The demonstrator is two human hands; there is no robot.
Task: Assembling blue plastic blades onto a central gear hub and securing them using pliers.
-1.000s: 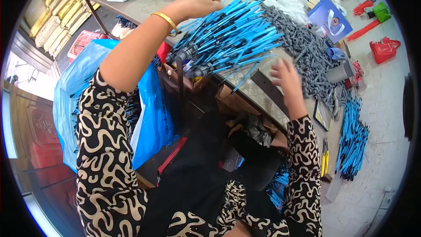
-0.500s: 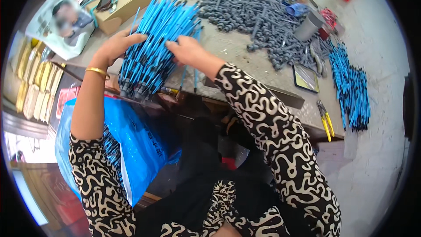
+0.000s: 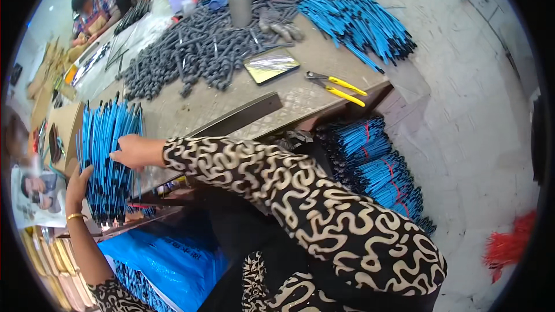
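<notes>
A thick bundle of thin blue rods with black ends (image 3: 113, 167) lies at the left end of the table, some of its ends sticking out past the edge. My left hand (image 3: 78, 186) holds the bundle's left side, thumb on top and the other fingers mostly hidden. Against its right side presses my right hand (image 3: 137, 151), its fingers curled on the rods. Below, an open blue plastic bag (image 3: 167, 260) holds more of the same rods.
Grey ribbed plastic parts (image 3: 173, 60) are heaped across the table. Nearer me lie yellow-handled pliers (image 3: 341, 88), a shallow rectangular tray (image 3: 272, 65) and a metal bar (image 3: 240, 118). Loose blue rods (image 3: 364, 23) overhang the far right; tied bundles (image 3: 381, 173) stand below. Another person (image 3: 95, 14) sits beyond.
My view has swung to the right, bringing the tied bundles and the other person into sight. Both hands stay on the rod bundle, which now looks more upright.
</notes>
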